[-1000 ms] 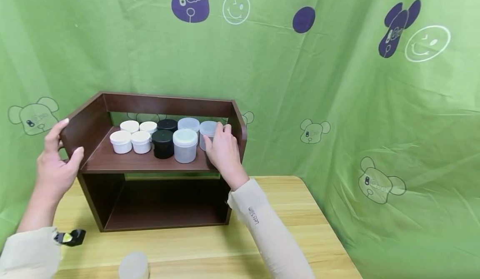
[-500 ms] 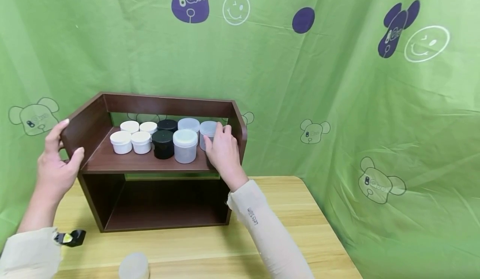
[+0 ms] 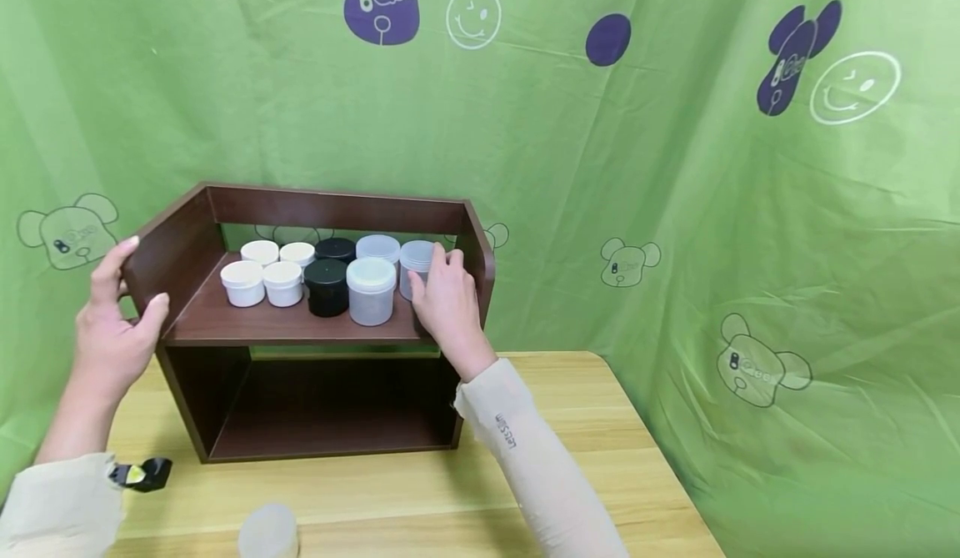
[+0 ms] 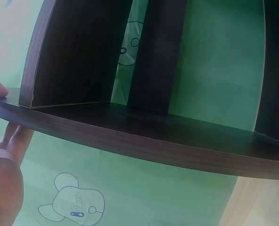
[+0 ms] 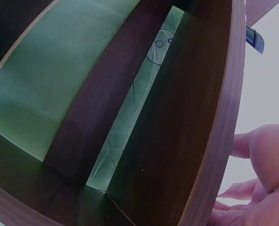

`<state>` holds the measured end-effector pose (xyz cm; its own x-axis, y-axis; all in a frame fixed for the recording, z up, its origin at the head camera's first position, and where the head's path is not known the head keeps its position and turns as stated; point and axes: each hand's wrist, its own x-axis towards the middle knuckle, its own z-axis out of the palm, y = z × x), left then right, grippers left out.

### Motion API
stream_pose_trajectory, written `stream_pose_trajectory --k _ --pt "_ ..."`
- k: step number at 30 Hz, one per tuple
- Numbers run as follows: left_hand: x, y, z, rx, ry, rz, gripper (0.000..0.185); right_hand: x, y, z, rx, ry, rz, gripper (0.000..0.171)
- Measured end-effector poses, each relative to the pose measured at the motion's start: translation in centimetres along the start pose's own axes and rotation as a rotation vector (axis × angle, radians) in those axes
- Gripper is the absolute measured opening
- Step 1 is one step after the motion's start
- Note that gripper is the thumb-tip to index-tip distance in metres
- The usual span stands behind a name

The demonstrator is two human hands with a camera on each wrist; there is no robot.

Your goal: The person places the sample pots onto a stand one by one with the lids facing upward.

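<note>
A dark brown two-tier shelf unit [image 3: 337, 195] stands on the wooden table. My left hand [image 3: 112, 324] grips the front edge of its left side panel, thumb on one face and fingers round the other. My right hand [image 3: 450, 308] reaches onto the upper tier, thumb and fingertips round a translucent lidded jar [image 3: 416, 258] at the right end, partly covered by the hand. To its left are two more translucent jars, front [image 3: 371, 291] and rear [image 3: 377, 245]. Beyond those come two black jars [image 3: 327, 288] and several white jars [image 3: 243, 284].
Near the table's front edge sits another translucent lidded jar [image 3: 268, 533]. The shelf's lower tier [image 3: 337, 408] is open at the front. A green patterned cloth [image 3: 555, 158] hangs behind and to the right. A black clip-like device [image 3: 150, 475] sticks out from the left sleeve.
</note>
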<state>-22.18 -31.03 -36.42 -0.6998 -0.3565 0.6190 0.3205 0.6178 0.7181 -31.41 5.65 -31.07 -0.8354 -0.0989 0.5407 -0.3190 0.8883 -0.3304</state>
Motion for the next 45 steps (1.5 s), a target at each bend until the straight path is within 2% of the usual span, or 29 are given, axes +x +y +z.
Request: stream_pose_trajectory --k 7,12,17,22,26,34,37,42,45 --pt "0.0 0.1 0.0 0.008 -0.005 0.003 0.069 -0.2 -0.3 -0.5 -0.042 0.012 -0.019 0.065" --pt "0.1 0.1 0.0 0.006 0.001 0.005 0.069 -1.0 -0.8 -2.0 -0.054 0.064 -0.075 0.066" --pt "0.1 0.1 0.0 0.002 -0.004 0.006 0.069 -1.9 -0.6 -4.4 0.027 0.147 -0.188 0.062" --pt "0.1 0.1 0.0 0.0 0.001 0.009 0.069 -2.4 0.3 -6.5 0.134 0.234 -0.313 0.05" --pt "0.1 0.2 -0.1 -0.003 0.011 0.013 0.07 -2.4 1.5 -7.5 0.198 0.292 -0.359 0.04" --pt "0.0 0.2 -0.1 0.002 0.012 0.01 0.069 -2.5 3.9 -7.8 0.297 0.294 -0.399 0.033" --pt "0.0 0.2 -0.1 0.002 0.014 0.011 0.069 -2.1 5.0 -7.4 0.333 0.293 -0.389 0.032" --pt "0.0 0.2 0.0 -0.004 0.008 0.01 0.07 -1.1 7.2 -6.3 0.459 0.248 -0.355 0.03" --pt "0.0 0.1 0.1 -0.01 0.005 0.003 0.07 -0.6 8.2 -5.7 0.546 0.239 -0.366 0.027"
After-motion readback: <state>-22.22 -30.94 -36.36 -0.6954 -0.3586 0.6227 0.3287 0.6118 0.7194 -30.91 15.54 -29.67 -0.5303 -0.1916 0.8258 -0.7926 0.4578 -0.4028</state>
